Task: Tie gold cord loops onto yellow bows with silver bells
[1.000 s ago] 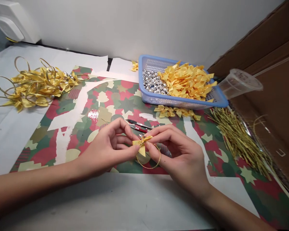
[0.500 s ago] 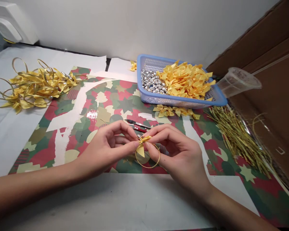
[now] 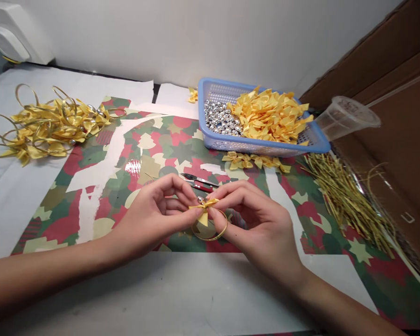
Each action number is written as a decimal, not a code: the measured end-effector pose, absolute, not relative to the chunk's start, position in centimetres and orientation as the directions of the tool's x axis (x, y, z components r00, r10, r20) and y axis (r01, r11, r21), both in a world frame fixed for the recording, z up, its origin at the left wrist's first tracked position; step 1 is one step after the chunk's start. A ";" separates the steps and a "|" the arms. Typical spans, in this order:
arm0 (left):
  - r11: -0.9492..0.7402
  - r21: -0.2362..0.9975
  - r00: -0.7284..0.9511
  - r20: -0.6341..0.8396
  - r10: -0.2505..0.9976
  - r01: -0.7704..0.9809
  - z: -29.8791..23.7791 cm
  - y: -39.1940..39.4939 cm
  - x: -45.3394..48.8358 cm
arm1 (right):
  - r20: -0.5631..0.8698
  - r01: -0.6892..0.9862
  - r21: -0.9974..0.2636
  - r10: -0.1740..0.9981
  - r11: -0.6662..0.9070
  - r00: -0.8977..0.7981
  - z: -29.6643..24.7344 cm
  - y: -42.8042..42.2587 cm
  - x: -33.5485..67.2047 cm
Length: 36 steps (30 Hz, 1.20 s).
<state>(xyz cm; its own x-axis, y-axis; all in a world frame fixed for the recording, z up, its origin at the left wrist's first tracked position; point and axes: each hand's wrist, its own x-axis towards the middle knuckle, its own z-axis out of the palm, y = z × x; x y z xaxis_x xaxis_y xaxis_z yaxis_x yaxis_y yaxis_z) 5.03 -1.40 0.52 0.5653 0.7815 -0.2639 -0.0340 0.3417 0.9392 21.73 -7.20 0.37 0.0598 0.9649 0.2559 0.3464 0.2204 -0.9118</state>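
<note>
Here the left hand (image 3: 150,214) and right hand (image 3: 266,224) meet just above the tabletop (image 3: 182,298), each grip pinched shut on one wing of a yellow bow (image 3: 205,204), with a gold loop (image 3: 217,234) hanging below. Pinching close to the knot would likely steady it best.

Head cam, fwd-down, close over table (image 3: 182,298)

Blue basket (image 3: 231,145) at the desk's far edge holds silver bells (image 3: 221,120) and yellow bows (image 3: 269,114). Gold cords (image 3: 343,196) lie along the right edge. Finished ornaments (image 3: 45,128) are heaped far left. Red snips (image 3: 199,182) lie mid-desk.
</note>
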 end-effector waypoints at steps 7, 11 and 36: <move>0.398 0.917 0.514 -0.328 0.793 -0.029 1.0 -1.1 5.0 | 0.263 0.401 -0.884 0.965 0.241 -0.001 0.4 -6.9 22.1; 0.425 0.903 0.474 -0.346 0.810 -0.067 1.0 -0.5 5.1 | 0.236 0.507 -0.829 0.970 0.235 -0.064 0.5 -6.7 22.5; 0.477 0.864 0.463 -0.361 0.809 -0.161 1.3 0.1 4.6 | -0.104 0.212 -0.976 0.964 -0.051 -0.247 0.9 -5.6 22.4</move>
<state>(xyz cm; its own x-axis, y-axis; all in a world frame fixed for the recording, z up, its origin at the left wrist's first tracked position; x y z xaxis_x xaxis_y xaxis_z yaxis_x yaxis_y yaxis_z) 4.63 0.11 1.34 0.4631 0.8094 -0.3612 -0.1606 0.4774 0.8639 22.44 -5.56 0.92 -0.2467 0.9635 -0.1039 0.2120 -0.0509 -0.9759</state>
